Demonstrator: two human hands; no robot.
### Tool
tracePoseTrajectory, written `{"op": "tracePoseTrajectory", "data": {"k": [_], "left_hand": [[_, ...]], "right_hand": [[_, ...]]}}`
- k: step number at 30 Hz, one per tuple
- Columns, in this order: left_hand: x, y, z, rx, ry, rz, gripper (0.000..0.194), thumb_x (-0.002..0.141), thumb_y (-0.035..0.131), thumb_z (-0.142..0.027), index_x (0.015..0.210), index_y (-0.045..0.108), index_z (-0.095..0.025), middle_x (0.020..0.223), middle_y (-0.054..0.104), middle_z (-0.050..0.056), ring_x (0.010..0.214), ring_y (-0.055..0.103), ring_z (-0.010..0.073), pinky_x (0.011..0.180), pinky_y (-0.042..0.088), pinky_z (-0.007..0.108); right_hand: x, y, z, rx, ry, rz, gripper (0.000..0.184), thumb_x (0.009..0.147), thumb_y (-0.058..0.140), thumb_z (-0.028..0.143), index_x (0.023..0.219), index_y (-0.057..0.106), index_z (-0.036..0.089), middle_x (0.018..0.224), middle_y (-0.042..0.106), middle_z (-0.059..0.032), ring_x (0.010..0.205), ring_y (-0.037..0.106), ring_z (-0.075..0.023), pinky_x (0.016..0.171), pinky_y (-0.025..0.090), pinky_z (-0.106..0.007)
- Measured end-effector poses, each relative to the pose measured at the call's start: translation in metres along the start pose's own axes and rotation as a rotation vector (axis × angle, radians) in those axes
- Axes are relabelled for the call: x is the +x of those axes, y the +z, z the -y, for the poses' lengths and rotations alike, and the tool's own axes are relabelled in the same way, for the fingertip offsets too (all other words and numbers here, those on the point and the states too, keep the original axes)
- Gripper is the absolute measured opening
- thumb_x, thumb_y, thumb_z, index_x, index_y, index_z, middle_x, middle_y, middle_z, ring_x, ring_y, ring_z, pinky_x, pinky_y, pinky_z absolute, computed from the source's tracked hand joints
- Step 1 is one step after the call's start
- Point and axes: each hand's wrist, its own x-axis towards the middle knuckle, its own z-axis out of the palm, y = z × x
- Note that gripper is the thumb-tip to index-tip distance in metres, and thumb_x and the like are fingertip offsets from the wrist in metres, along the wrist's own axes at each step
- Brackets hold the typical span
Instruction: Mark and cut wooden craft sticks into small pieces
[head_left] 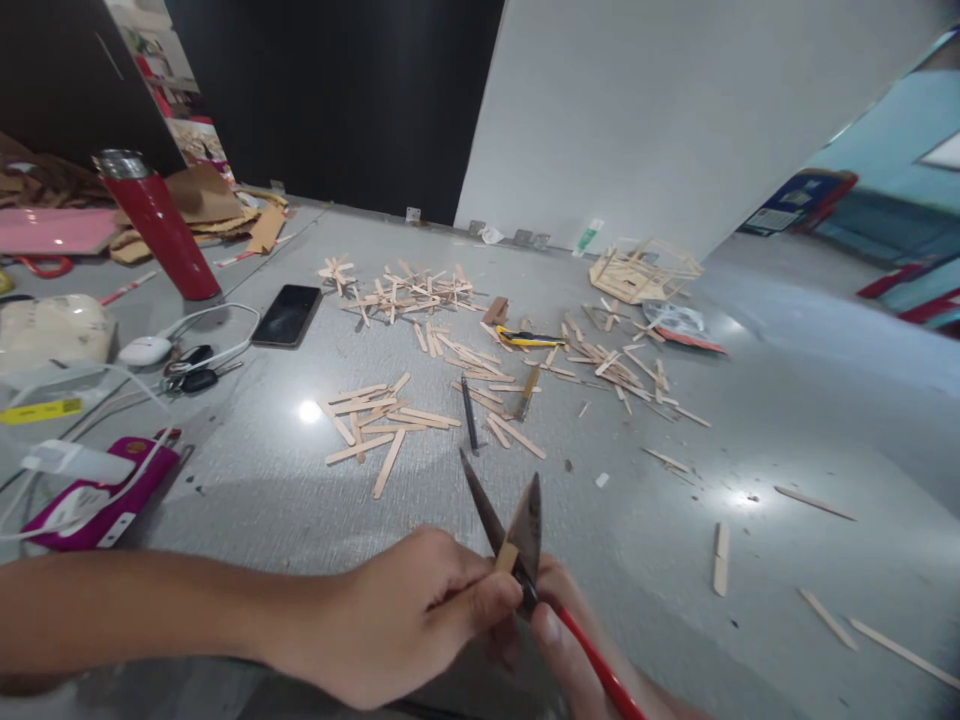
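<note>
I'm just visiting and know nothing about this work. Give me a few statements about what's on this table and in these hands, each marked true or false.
1. The right hand holds the red-handled shears. True.
2. The shears' blades are fully closed. False: they are spread apart.
3. The left hand pinches a small wooden piece by the blades. True.
4. The red flask is to the right of the black smartphone. False: the red flask is to the left of the black smartphone.
5. A yellow utility knife lies among wooden craft sticks. True.
</note>
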Motion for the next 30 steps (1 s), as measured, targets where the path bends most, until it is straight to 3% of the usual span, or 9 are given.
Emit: {"op": "tracePoseTrajectory", "data": {"k": [3,6,8,11,15,20,30], "left_hand": [[-0.004,-0.005,-0.004,0.149,-0.02,-0.008,0.051,0.108,0.047,-0.046,0.071,0.067,-0.017,0.058,0.045,-0.005,0.052,0.036,0.0101,0.053,0.029,0.023],[-0.006,-0.014,-0.006,0.194,-0.079,-0.225,0.031,0.099,0.065,-0.043,0.082,0.07,-0.017,0.062,0.052,-0.004,0.057,0.045,0.0116,0.053,0.032,0.023],[-0.004,-0.02,-0.007,0.069,0.021,-0.359,0.023,0.091,0.077,-0.035,0.103,0.07,-0.017,0.076,0.063,-0.002,0.07,0.057,0.0138,0.066,0.044,0.023],[0.001,-0.025,-0.006,-0.264,0.166,-0.292,0.055,0.084,0.085,-0.022,0.134,0.061,-0.02,0.109,0.073,0.007,0.103,0.069,0.0198,0.094,0.052,0.032],[0.006,-0.023,-0.002,-0.55,0.141,-0.163,0.055,0.084,0.087,-0.014,0.133,0.063,-0.022,0.108,0.075,0.007,0.103,0.072,0.0182,0.095,0.053,0.032],[0.011,-0.019,0.001,-0.662,0.124,-0.132,0.04,0.082,0.09,-0.012,0.118,0.073,-0.02,0.095,0.073,0.002,0.088,0.07,0.0107,0.083,0.054,0.021],[0.013,-0.021,0.003,-0.674,0.195,-0.151,0.038,0.081,0.086,-0.001,0.11,0.068,-0.018,0.089,0.074,-0.001,0.082,0.072,0.0083,0.078,0.056,0.017]], "right_hand": [[0.002,-0.002,0.011,0.018,-0.018,0.046,0.039,0.109,0.044,0.055,0.108,0.059,0.019,0.095,0.06,-0.0076,0.083,0.058,-0.0207,0.075,0.052,-0.037],[0.005,-0.001,0.014,0.151,-0.015,0.047,0.046,0.109,0.04,0.061,0.105,0.058,0.019,0.091,0.059,-0.0066,0.079,0.056,-0.0191,0.073,0.051,-0.036],[0.008,0.001,0.014,0.248,0.033,0.072,0.052,0.108,0.039,0.065,0.104,0.058,0.018,0.089,0.058,-0.0063,0.076,0.054,-0.0178,0.071,0.05,-0.035],[0.013,0.006,0.014,0.376,0.064,0.114,0.058,0.104,0.042,0.071,0.103,0.061,0.017,0.087,0.057,-0.0056,0.07,0.052,-0.0148,0.064,0.047,-0.03],[0.015,0.012,0.014,0.46,0.052,0.161,0.069,0.1,0.041,0.08,0.09,0.065,0.016,0.075,0.05,-0.0011,0.061,0.046,-0.0118,0.057,0.039,-0.026],[0.007,0.014,0.013,0.431,0.104,0.191,0.068,0.102,0.039,0.077,0.093,0.065,0.015,0.076,0.051,-0.0015,0.064,0.046,-0.0124,0.059,0.039,-0.026],[0.014,0.01,0.0,0.499,0.029,0.288,0.079,0.096,0.034,0.086,0.114,0.065,0.015,0.088,0.06,-0.0053,0.069,0.053,-0.0144,0.069,0.049,-0.03]]}}
